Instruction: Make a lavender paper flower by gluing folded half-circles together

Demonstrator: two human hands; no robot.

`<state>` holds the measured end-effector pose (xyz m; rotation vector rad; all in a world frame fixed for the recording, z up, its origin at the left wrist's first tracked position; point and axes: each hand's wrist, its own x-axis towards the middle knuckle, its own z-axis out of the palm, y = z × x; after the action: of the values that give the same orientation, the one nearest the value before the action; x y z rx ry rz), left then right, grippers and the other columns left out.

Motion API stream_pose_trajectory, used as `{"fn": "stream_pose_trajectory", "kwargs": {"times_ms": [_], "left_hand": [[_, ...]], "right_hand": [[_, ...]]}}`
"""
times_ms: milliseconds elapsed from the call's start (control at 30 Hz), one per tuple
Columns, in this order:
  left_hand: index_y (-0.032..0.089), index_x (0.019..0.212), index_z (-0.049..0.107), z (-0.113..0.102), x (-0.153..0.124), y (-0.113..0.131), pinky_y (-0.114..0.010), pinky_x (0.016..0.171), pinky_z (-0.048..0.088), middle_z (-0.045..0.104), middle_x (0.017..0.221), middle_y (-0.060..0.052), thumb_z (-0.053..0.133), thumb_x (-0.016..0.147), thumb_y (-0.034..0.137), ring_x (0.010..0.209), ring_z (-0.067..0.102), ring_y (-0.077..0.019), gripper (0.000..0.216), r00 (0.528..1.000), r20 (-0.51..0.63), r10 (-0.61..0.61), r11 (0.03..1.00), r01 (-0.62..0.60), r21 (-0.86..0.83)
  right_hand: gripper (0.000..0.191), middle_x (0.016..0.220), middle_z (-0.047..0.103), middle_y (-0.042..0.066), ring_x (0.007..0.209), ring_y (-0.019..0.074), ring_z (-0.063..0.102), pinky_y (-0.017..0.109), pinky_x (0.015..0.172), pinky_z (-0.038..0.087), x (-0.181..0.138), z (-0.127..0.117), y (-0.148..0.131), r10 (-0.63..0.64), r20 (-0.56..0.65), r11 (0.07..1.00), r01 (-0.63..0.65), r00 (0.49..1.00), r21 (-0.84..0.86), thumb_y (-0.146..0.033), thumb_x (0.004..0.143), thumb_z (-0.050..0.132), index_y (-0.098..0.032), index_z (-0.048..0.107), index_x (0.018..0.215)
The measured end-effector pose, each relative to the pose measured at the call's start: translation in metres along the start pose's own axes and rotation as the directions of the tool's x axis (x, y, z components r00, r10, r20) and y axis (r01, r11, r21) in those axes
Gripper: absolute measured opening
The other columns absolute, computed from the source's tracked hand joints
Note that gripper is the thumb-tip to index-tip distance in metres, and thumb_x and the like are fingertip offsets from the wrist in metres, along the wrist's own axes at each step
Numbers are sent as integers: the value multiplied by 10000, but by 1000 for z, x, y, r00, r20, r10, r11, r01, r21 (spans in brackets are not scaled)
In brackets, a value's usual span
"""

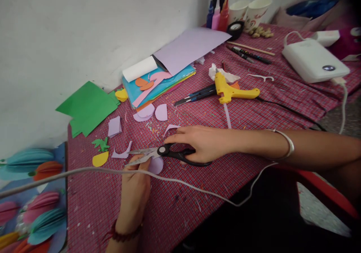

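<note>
My right hand (201, 143) is closed around the black handles of a pair of scissors (166, 153), whose blades are open and point left. My left hand (135, 193) pinches a small lilac paper piece (156, 165) that sits between the blades. Lilac offcuts (122, 153) and two cut lilac half-rounds (152, 112) lie just beyond the blades on the red checked cloth (93, 193).
A yellow glue gun (231, 90) and its black cord lie behind my right hand. A stack of coloured paper (166, 78), green sheets (87, 108), a white power bank (313, 59), paper cups (251, 10) and glue bottles stand further back. A white cable (183, 185) crosses over my left wrist.
</note>
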<state>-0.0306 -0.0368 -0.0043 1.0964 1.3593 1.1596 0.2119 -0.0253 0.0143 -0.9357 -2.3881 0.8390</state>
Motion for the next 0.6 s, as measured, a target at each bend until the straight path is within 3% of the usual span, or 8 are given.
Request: {"fn": "stream_pose_trajectory", "kwargs": {"times_ms": [300,600], "left_hand": [[219,719,753,8,-3,1,-208,782,502,722,782,13,879,604,376,761,634,-102,232,1000,0,30,996,-30,-79],[228,816,766,0,-5,-2,-226,828,513,749,838,0,831,688,329,824,665,-121,175,1000,7,22,998,-21,-60]], "right_hand": [[513,1116,622,113,948,222,617,353,864,490,-2,2,-4,17,6,1000,-17,1000,10,-295,866,634,-180,554,1359],[401,1065,676,96,933,199,624,320,849,477,0,2,-2,-20,13,997,19,1000,78,-185,873,572,-164,611,1271]]}}
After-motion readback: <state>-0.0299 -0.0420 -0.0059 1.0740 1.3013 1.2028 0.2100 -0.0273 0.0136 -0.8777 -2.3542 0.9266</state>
